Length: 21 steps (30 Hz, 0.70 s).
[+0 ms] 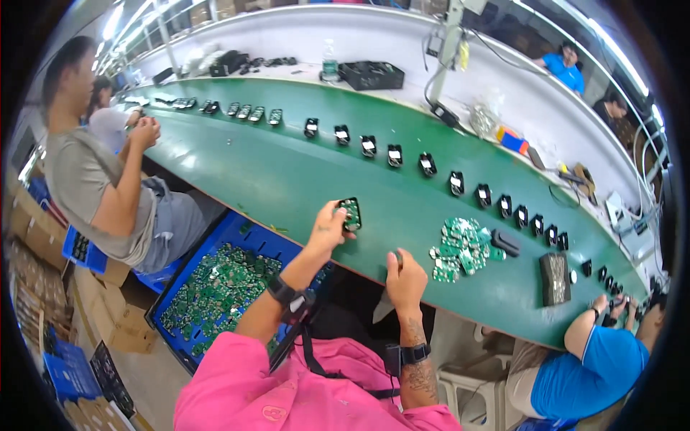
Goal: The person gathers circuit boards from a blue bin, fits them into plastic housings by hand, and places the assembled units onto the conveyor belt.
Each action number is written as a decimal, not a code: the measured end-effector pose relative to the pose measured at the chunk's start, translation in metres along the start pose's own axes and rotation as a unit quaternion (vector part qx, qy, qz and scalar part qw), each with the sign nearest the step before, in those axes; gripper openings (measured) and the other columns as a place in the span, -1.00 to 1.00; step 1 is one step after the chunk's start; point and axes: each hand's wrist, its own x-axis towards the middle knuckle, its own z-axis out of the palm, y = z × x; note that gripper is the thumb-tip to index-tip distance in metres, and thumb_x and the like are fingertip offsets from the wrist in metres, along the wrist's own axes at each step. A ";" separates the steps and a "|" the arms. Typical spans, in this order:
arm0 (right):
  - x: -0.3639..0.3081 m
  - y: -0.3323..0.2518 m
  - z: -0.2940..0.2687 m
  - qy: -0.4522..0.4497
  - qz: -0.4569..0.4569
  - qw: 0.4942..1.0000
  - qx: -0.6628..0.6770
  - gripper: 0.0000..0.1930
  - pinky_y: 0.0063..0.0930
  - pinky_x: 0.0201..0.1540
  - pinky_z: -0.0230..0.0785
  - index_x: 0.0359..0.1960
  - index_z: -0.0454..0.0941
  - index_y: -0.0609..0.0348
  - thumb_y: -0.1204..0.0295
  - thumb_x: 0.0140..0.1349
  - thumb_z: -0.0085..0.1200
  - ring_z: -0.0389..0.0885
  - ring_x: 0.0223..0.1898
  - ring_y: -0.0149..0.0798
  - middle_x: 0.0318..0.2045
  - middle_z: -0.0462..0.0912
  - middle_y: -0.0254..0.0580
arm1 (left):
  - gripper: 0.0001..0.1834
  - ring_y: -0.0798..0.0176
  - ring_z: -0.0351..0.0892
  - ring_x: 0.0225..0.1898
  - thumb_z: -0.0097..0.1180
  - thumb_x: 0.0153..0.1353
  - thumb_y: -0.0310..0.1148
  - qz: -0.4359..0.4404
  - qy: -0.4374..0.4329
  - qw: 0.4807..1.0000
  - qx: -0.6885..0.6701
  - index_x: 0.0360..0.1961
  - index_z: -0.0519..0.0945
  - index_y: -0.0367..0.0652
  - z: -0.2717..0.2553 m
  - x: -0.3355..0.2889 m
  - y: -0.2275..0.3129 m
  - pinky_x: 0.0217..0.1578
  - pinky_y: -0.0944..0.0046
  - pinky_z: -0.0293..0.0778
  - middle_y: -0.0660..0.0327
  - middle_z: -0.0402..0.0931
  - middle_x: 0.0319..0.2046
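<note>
Holding the black-rimmed circuit board (351,214) level, by its edges, seems wise; the left hand (329,225) grips it over the green table (280,169). The right hand (407,279) is half curled, its contents unclear; loose boards (460,248) lie beyond.

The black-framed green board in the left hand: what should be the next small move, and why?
Perhaps bring the right hand to the black-framed green board, since the left hand holds it and the right one is apart from it.
</note>
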 end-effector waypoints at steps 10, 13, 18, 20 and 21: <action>-0.005 -0.012 0.028 0.086 -0.156 0.965 -0.194 -0.86 -0.16 -0.34 0.50 -0.30 0.60 0.14 0.36 0.21 0.22 0.65 -0.35 -0.02 -0.40 0.66 -0.13 | -0.70 -0.14 0.68 -0.21 -0.05 0.42 -0.21 0.211 0.359 0.756 0.505 -0.29 0.60 -0.19 -0.179 0.228 0.026 -0.28 -0.11 0.56 -0.05 0.66 -0.27; -0.008 -0.004 0.019 0.079 -0.112 0.965 -0.223 -0.87 -0.15 -0.35 0.49 -0.30 0.60 0.13 0.38 0.18 0.24 0.64 -0.35 -0.01 -0.39 0.66 -0.12 | -0.72 -0.30 0.60 -0.10 -0.01 0.39 -0.17 0.137 0.369 0.783 0.482 -0.22 0.63 -0.12 -0.150 0.281 0.047 -0.13 -0.22 0.49 -0.06 0.66 -0.19; -0.003 -0.011 0.023 0.078 -0.111 0.962 -0.237 -0.85 -0.18 -0.43 0.43 -0.32 0.57 0.18 0.43 0.13 0.26 0.59 -0.42 -0.03 -0.45 0.59 -0.16 | -0.71 -0.27 0.62 -0.09 0.00 0.38 -0.16 0.164 0.328 0.775 0.515 -0.22 0.65 -0.11 -0.173 0.339 0.041 -0.14 -0.20 0.52 -0.09 0.65 -0.19; -0.002 -0.011 0.025 0.072 -0.109 0.964 -0.233 -0.84 -0.19 -0.46 0.40 -0.31 0.57 0.19 0.45 0.11 0.26 0.57 -0.44 -0.03 -0.47 0.56 -0.15 | -0.71 -0.26 0.63 -0.09 0.00 0.39 -0.16 0.171 0.315 0.777 0.518 -0.22 0.65 -0.13 -0.179 0.347 0.033 -0.14 -0.19 0.53 -0.10 0.65 -0.19; -0.003 -0.010 0.024 0.061 -0.102 0.965 -0.234 -0.84 -0.19 -0.47 0.39 -0.31 0.57 0.19 0.45 0.11 0.26 0.56 -0.45 -0.04 -0.48 0.55 -0.15 | -0.71 -0.25 0.63 -0.08 0.00 0.39 -0.17 0.164 0.306 0.750 0.563 -0.19 0.66 -0.12 -0.178 0.346 0.031 -0.14 -0.18 0.54 -0.09 0.65 -0.16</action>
